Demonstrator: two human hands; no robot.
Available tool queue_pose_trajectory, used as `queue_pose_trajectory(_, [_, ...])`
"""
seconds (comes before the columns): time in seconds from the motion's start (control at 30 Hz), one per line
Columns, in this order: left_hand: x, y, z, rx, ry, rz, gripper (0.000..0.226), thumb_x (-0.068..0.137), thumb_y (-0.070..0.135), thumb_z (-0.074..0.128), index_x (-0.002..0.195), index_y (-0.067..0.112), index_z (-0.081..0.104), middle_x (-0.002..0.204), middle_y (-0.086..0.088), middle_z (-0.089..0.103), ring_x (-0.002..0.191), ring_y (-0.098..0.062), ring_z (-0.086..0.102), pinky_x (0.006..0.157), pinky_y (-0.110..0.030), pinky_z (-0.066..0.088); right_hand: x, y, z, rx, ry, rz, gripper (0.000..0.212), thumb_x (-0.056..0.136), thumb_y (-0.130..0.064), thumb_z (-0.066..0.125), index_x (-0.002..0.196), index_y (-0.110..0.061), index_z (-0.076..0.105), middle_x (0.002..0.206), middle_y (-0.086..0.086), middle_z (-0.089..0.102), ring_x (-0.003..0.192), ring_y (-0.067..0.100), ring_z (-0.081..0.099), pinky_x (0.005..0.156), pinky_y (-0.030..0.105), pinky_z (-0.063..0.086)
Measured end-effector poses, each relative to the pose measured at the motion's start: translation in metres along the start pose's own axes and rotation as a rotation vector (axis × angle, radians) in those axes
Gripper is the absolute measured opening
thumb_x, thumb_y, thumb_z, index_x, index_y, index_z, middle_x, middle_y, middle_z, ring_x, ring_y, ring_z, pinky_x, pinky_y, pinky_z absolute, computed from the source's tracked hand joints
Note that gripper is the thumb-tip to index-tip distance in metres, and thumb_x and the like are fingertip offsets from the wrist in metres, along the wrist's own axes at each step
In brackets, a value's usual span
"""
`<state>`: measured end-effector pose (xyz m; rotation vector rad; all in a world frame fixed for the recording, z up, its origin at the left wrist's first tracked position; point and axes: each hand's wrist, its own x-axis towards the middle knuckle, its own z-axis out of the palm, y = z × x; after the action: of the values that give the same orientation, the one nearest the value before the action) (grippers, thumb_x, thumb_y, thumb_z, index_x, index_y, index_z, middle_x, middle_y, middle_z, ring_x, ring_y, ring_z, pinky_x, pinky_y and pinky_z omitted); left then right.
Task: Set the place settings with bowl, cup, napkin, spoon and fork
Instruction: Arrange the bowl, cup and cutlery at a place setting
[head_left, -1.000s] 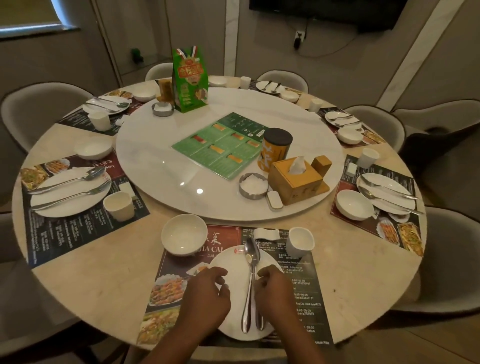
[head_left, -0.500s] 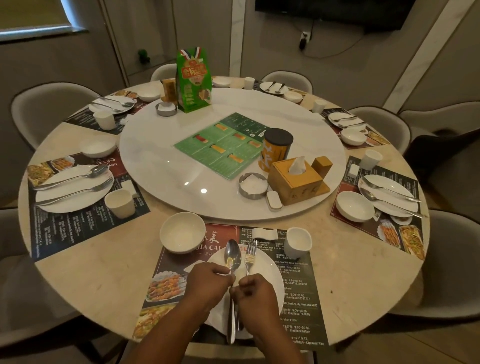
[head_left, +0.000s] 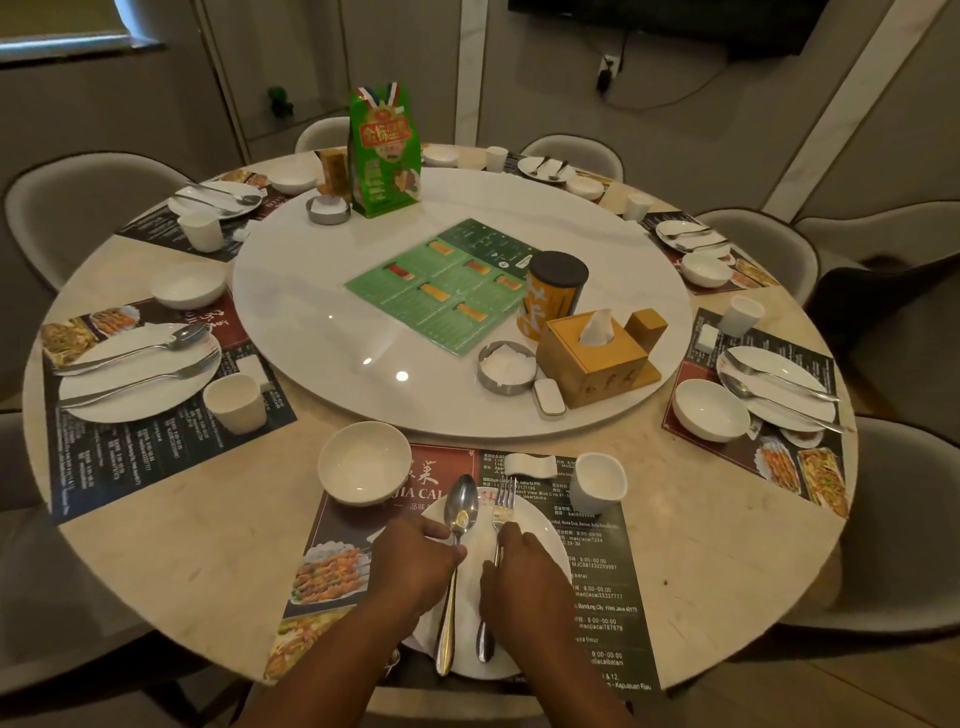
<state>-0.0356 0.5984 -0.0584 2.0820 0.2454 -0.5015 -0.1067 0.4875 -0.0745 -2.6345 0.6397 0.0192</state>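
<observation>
Stiff, light and slick, the spoon (head_left: 462, 506) and fork (head_left: 503, 501) are likely sliding easily on china, so taking them near the neck is looking wisest. Both are gleaming polished steel, lying side by side on the white plate (head_left: 545, 535) at the near edge of the table (head_left: 208, 545), the left hand (head_left: 415, 564) pinching the spoon's neck, the right hand (head_left: 524, 577) curling round the fork.
</observation>
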Motion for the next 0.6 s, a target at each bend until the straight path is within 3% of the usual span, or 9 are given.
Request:
queue_pose_trajectory(0.23, [0.0, -0.003, 0.006, 0.076, 0.046, -0.002, 0.023, 0.069, 0.023, 0.085, 0.076, 0.03, 0.064, 0.079, 0.008, 0.065, 0.074, -0.01, 0.063, 0.065, -0.028, 0.054, 0.004, 0.006, -0.006, 0.045, -0.016, 0.073, 0.041, 0.085, -0.027, 0.054, 0.125, -0.027, 0.052, 0.104, -0.001, 0.068, 0.094, 0.02, 0.065, 0.075, 0.031, 0.054])
queue_pose_trajectory(0.3, [0.0, -0.006, 0.007, 0.094, 0.05, 0.018, 0.021, 0.069, 0.024, 0.085, 0.081, 0.027, 0.068, 0.08, 0.009, 0.065, 0.075, -0.008, 0.062, 0.061, -0.025, 0.049, 0.002, 0.011, -0.007, 0.051, -0.02, 0.057, 0.039, 0.084, -0.029, 0.055, 0.123, -0.029, 0.054, 0.102, -0.002, 0.07, 0.093, 0.019, 0.065, 0.074, 0.03, 0.053])
queue_pose_trajectory(0.43, [0.002, -0.013, 0.01, 0.161, 0.065, 0.056, 0.024, 0.07, 0.026, 0.084, 0.089, 0.022, 0.07, 0.088, 0.005, 0.068, 0.084, -0.014, 0.064, 0.076, -0.03, 0.054, -0.006, 0.019, -0.006, 0.067, -0.039, 0.031, 0.041, 0.084, -0.031, 0.055, 0.125, -0.03, 0.055, 0.101, -0.002, 0.071, 0.095, 0.02, 0.065, 0.075, 0.028, 0.052])
queue_pose_trajectory(0.6, [0.001, -0.017, 0.01, 0.234, 0.1, 0.14, 0.029, 0.073, 0.027, 0.083, 0.098, 0.019, 0.071, 0.094, 0.002, 0.07, 0.085, -0.014, 0.064, 0.078, -0.029, 0.052, -0.012, 0.024, -0.007, 0.07, -0.043, 0.027, 0.045, 0.084, -0.031, 0.055, 0.129, -0.031, 0.054, 0.102, -0.001, 0.072, 0.096, 0.02, 0.066, 0.077, 0.028, 0.052])
